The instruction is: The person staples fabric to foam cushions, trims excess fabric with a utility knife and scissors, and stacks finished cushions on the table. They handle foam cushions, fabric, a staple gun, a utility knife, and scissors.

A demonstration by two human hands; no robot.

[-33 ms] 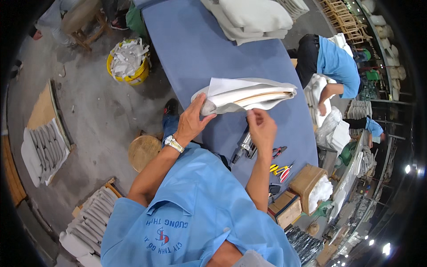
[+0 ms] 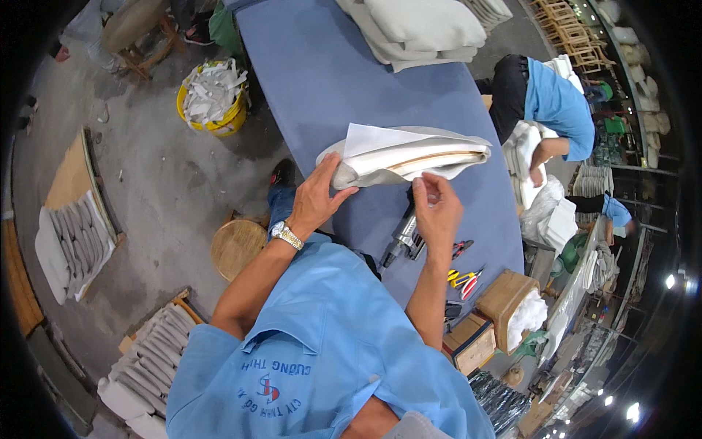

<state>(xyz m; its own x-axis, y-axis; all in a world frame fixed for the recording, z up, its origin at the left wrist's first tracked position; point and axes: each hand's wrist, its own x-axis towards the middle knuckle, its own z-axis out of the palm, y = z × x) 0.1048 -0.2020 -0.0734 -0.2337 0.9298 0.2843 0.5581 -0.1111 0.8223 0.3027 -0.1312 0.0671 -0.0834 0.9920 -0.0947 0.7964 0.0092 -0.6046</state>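
A seat cushion [image 2: 409, 155] with a pale grey fabric cover, white padding and a thin wooden edge is held tilted over the blue-topped table [image 2: 314, 80]. My left hand [image 2: 316, 192] is closed on its left end, thumb on the near side and fingers on the far side. A white flap [image 2: 369, 139] sticks up at the cushion's far left. My right hand [image 2: 437, 212] pinches the cover's loose near edge, fingertips close together. Just left of my right forearm lies a grey metal power tool [image 2: 401, 240], partly hidden by that hand.
Pliers with yellow handles [image 2: 461, 279] and a wooden box [image 2: 470, 344] are at the right. Stacked cushions [image 2: 420, 33] stand on the table's far end. A yellow bucket of scraps [image 2: 212, 99] and a round stool [image 2: 239, 249] are left. A co-worker [image 2: 552, 102] bends at the far right.
My right hand has shifted slightly to the right along the cover's near edge. My left hand keeps its hold; the whole view has moved a little.
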